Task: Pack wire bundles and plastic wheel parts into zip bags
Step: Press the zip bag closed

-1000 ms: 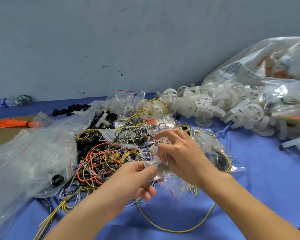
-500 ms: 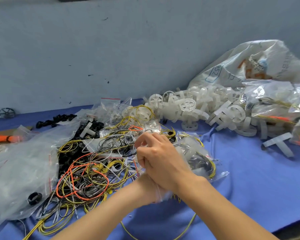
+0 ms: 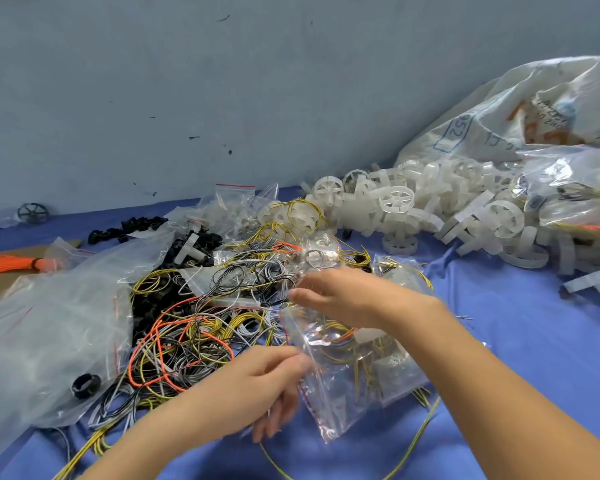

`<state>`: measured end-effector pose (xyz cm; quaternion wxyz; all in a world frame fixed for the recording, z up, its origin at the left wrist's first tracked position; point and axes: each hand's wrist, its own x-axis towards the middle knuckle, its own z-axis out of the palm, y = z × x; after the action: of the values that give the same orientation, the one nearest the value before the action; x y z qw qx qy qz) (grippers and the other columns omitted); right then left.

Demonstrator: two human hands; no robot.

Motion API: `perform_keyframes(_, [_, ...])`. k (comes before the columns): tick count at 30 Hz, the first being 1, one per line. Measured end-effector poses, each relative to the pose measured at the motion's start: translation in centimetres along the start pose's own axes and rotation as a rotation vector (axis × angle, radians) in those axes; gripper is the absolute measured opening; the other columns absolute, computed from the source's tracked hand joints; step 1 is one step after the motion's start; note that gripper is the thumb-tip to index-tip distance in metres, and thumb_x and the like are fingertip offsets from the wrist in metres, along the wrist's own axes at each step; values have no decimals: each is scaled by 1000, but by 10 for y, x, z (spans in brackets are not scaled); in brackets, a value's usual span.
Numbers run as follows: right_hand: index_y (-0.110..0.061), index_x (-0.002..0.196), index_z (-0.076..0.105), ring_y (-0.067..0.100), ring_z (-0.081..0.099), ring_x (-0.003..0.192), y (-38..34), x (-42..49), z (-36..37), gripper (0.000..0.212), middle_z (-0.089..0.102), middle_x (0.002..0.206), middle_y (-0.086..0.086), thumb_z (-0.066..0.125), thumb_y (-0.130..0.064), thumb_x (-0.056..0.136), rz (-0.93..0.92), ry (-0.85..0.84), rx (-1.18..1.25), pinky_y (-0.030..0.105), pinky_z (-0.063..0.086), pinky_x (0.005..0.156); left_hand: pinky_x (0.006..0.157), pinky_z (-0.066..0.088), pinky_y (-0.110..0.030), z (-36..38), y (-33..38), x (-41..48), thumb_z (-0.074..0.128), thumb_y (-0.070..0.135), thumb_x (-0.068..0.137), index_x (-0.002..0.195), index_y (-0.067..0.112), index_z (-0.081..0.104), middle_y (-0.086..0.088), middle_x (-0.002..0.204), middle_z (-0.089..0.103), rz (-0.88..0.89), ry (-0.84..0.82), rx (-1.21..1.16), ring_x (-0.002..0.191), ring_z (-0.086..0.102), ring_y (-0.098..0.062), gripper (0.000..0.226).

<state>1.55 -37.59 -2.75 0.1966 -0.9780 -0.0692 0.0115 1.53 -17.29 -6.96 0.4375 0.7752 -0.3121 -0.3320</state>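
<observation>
A clear zip bag (image 3: pixel 329 393) with a red strip hangs tilted over the blue cloth, with coiled yellow and orange wire and a white plastic part inside it. My left hand (image 3: pixel 257 386) pinches the bag's left edge between thumb and forefinger. My right hand (image 3: pixel 354 299) lies over the bag's upper edge and grips it; its fingertips are blurred. Just left of the hands lies a tangled heap of wire bundles (image 3: pixel 187 334) in yellow, orange, grey and black. White plastic wheel parts (image 3: pixel 395 202) are piled at the back right.
A large clear bag (image 3: pixel 49 341) with a black ring on it lies at the left. Filled bags (image 3: pixel 568 188) and a big sack (image 3: pixel 534 109) crowd the right. Black parts (image 3: pixel 125 230) and an orange bundle (image 3: pixel 7 263) sit at the back left. A wall stands close behind.
My hands have come apart: the left dropped down and left, out from under the right hand, still on the bag. The bag now hangs unfolded between them. The view shifted slightly.
</observation>
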Motion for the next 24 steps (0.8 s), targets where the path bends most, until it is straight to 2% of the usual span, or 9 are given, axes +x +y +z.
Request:
perform_keyframes(2, [-14,95,64,20,60,73,1,5,3,56,67,82,1,41,-66,94,-13,-55,27,33,49,67,40,44,-21,-4,8,-9,39,58,93,115,26,61,-7,67,66,-137,-219,-147,46,58,-17,44])
perform_keyframes(4, [-8,80,59,18,46,56,1,8,2,60,52,63,1,48,-66,91,-16,-99,77,31,36,54,42,46,-20,-2,11,-13,40,68,90,120,36,57,-8,79,73,-159,-329,-164,52,61,-15,48])
perform_keyframes(6, [-9,75,59,15,39,51,3,10,-1,58,45,59,-1,55,-65,88,-18,-137,134,29,31,52,45,48,-21,6,11,-14,47,70,86,118,41,56,-5,89,75,-125,-327,-103,55,62,-12,45])
perform_keyframes(8, [-13,74,64,12,38,50,5,11,-4,50,43,56,-6,61,-61,86,-42,-145,186,28,31,51,48,50,-19,13,8,-13,52,63,87,114,42,58,-3,94,76,-77,-284,-39,56,62,-10,34])
perform_keyframes(11, [-25,77,71,4,37,47,9,12,-9,30,46,54,-12,66,-52,88,-78,-77,277,20,31,47,49,49,-17,20,6,-13,56,51,92,108,30,62,0,97,75,-25,-236,-16,59,63,-10,27])
perform_keyframes(15, [-23,79,73,4,42,52,12,11,-23,26,54,60,-11,67,-47,88,-80,247,460,19,34,49,44,50,-25,8,10,-14,58,35,95,95,23,66,3,95,71,54,-49,-42,64,69,-20,14])
perform_keyframes(17, [-22,79,73,8,45,56,9,7,-34,19,56,61,-9,69,-39,89,-87,446,612,19,36,48,48,50,-26,-6,17,-16,60,30,96,92,21,68,3,87,70,125,104,15,65,68,-15,13])
perform_keyframes(20, [-18,77,74,5,46,60,0,-3,-55,16,58,66,-5,69,-22,91,-152,714,755,20,38,56,51,47,-16,-33,35,-24,61,40,88,87,29,70,1,73,70,268,415,149,56,62,-4,15])
perform_keyframes(24, [-22,80,74,7,46,58,-16,-16,-77,12,58,66,-6,69,-26,91,-171,910,901,17,42,59,54,52,-17,-66,58,-35,65,42,83,90,32,73,2,77,72,463,695,111,62,65,-5,15])
